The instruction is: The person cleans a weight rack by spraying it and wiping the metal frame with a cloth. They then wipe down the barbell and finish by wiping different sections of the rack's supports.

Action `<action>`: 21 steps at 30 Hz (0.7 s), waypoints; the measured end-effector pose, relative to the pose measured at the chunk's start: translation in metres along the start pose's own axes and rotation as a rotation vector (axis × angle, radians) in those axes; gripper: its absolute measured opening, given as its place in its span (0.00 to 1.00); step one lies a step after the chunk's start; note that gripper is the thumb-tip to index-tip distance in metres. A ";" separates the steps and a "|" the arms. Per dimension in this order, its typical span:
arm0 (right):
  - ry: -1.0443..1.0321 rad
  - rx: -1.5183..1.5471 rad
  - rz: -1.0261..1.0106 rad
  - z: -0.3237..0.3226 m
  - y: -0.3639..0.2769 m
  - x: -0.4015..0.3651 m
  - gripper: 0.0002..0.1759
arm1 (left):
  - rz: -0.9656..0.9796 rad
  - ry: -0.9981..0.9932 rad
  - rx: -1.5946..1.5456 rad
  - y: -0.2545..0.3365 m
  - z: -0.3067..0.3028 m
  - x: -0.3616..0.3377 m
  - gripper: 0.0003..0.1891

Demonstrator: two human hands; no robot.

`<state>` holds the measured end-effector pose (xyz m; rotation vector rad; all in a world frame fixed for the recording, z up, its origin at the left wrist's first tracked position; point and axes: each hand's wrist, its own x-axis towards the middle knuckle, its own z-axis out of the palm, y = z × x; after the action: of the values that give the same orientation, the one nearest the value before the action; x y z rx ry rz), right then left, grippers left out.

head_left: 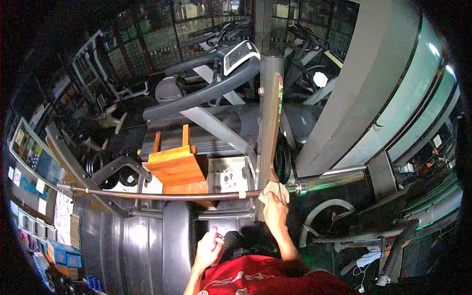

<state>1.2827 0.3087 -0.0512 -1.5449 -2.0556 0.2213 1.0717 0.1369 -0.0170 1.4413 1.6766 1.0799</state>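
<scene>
My right hand is closed around a pale cloth, pressing it on the barbell where the bar meets the upright post of the bench rack. The bar runs across in front of me, with its thick sleeve out to the right. Lower and to the left, my left hand is closed around a small object with a pink-red tip; my fingers hide most of it. Beneath the bar stands a dark padded bench.
A wooden seat or box stands behind the bar, beside a white bin-like container. Farther back is a treadmill. A wide grey pillar rises at right, with another machine frame below. Boxes sit at lower left.
</scene>
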 end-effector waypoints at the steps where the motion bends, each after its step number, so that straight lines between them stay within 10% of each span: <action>1: -0.019 -0.014 0.022 -0.002 -0.002 0.002 0.14 | -0.042 -0.011 0.004 0.003 -0.002 -0.001 0.19; 9: -0.183 0.960 0.339 0.011 0.082 -0.022 0.18 | 0.010 -0.114 0.027 0.009 0.009 0.019 0.12; 13: 0.312 0.590 0.342 -0.049 0.055 -0.009 0.16 | 0.005 -0.108 -0.013 0.017 0.017 0.024 0.09; 18: 0.311 0.052 -0.064 -0.009 0.042 -0.002 0.10 | 0.096 -0.110 0.021 0.017 0.023 0.020 0.08; 21: 0.134 0.294 0.134 0.006 0.023 -0.016 0.09 | 0.048 -0.062 -0.039 0.017 0.020 0.015 0.08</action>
<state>1.3014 0.3024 -0.0714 -1.4726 -1.7311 0.4378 1.0945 0.1562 -0.0102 1.4818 1.5770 1.0768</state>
